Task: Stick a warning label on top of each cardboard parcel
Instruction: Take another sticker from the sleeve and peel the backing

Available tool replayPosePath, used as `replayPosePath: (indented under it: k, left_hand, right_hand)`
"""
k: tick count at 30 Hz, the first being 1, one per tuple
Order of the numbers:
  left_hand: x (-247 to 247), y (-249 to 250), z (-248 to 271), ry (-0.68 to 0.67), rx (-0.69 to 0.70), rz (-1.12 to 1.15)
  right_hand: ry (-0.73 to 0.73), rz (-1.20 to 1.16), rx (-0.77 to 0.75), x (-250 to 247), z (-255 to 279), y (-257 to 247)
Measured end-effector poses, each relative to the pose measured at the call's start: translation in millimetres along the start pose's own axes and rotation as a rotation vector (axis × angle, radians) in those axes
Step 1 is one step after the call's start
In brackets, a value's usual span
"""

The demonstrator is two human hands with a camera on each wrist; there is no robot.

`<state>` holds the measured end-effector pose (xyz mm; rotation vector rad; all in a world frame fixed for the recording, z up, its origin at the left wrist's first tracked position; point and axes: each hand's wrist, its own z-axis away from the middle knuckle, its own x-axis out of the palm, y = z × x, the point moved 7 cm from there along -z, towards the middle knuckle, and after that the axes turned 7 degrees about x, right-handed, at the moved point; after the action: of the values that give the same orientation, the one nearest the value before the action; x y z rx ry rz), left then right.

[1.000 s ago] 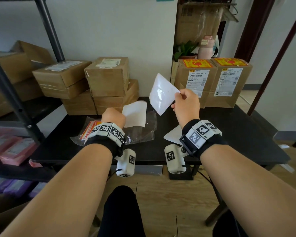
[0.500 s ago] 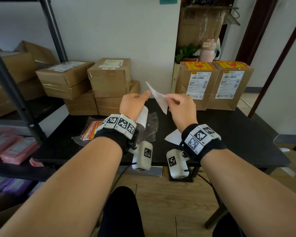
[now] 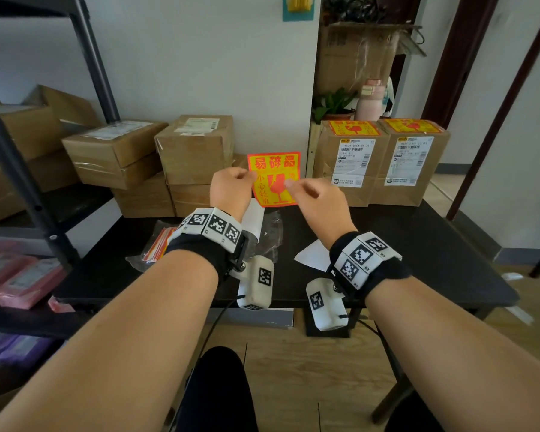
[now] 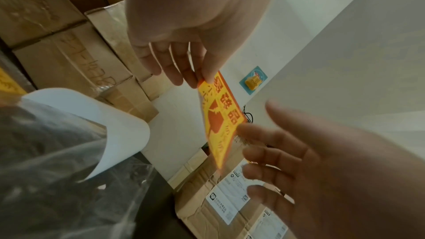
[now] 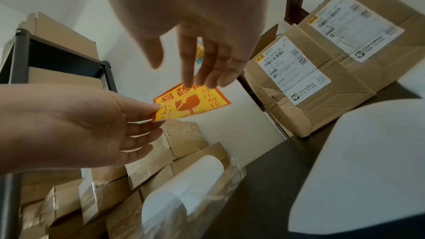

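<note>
A yellow and red warning label (image 3: 275,179) is held upright in the air above the black table, printed side facing me. My left hand (image 3: 248,179) pinches its left edge, as the left wrist view (image 4: 204,79) and the right wrist view (image 5: 156,108) also show. My right hand (image 3: 293,185) has relaxed fingers, and a fingertip touches the label's face. Two parcels (image 3: 353,163) (image 3: 413,160) at the back right carry warning labels on top. Plain brown parcels (image 3: 197,148) (image 3: 113,148) are stacked at the back left.
White backing sheets (image 3: 253,221) (image 3: 312,258) and a clear bag of labels (image 3: 159,247) lie on the table (image 3: 434,251). A black metal shelf (image 3: 13,169) with boxes and pink packets (image 3: 19,282) stands on the left. A plant and a pink bottle sit behind the labelled parcels.
My left hand rose from the table and took the label's left edge. The label turned from its white back to its printed face. My right hand loosened its pinch.
</note>
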<state>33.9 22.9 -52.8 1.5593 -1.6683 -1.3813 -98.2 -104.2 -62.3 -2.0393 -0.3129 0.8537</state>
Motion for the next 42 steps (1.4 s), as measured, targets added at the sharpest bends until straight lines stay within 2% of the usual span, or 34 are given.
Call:
replayPosePath:
  k: [3,6,11,15,18,21,26,30,34,37,42]
  left_hand:
    - [-1.4,11.6,-3.2,-0.036,0.06,-0.027]
    - [-2.6,21.1,-7.8,-0.059,0.099,-0.045]
    - [-18.5,17.4,-17.7,-0.003,0.078,-0.02]
    - [-39.0,23.1,-28.4,0.036,0.141,-0.023]
    - [-57.2,29.5,-38.4,0.12,0.163,-0.026]
    - [-79.2,26.6,-49.0,0.228,0.126,-0.02]
    - [-106.1,16.5,-70.8,0.281,0.111,-0.17]
    - [-123.9,2.0,-93.1,0.313,0.009,-0.184]
    - [-124.7,-16.2,-110.3,0.223,-0.148,-0.028]
    - [-117.4,-22.9,-117.2,0.111,-0.175,-0.057]
    - [-112.4,-33.3,-115.5,0.073,-0.307,-0.033]
  right_hand:
    - [0.14,0.091,0.099,-10.4,-13.4,7.0]
    - [0.094,0.061,0.225,-9.7,-22.6,6.7]
    - [0.009,-0.073,0.189,0.0,-23.2,-6.5]
    - [0.049,-0.125,0.164,8.5,-32.9,-24.4]
    - [0.086,-0.174,0.128,21.1,-39.6,-42.8]
    - [0.119,-0.267,0.174,36.5,-46.8,-49.0]
    - [0.09,-0.369,0.202,60.6,-66.7,-66.4]
    - [0.04,-0.404,0.228,73.8,-87.5,-82.7]
    - [-0.064,-0.41,0.219,89.1,-104.7,-90.4]
    - [-0.132,-0.416,0.2,101.1,-115.7,-91.4]
    - [-0.202,-0.285,0.198,123.3,-127.3,-86.3]
